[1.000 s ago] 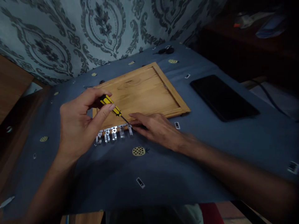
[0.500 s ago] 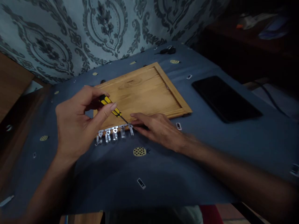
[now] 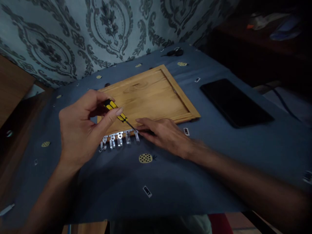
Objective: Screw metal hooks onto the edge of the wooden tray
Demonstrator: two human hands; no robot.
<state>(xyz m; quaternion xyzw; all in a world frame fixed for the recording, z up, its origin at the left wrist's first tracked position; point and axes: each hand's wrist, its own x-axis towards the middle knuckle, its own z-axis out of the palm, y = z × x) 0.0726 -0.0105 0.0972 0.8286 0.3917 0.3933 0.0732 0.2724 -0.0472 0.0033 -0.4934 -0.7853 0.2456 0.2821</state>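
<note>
Black device [image 3: 236, 102] lying flat on blue cloth [image 3: 185, 188], right; dark item [image 3: 174, 52] near the cloth's rear edge; patterned backdrop [image 3: 136, 19] behind.

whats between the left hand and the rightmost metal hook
In the head view, a yellow-and-black screwdriver: the left hand holds its handle, and its shaft slants down to the top of the rightmost metal hook, near the right hand.

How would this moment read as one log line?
left hand: holding yellow screwdriver; tip: at rightmost metal hook; right hand: beside that hook; wooden panel: hooks along near edge
</note>
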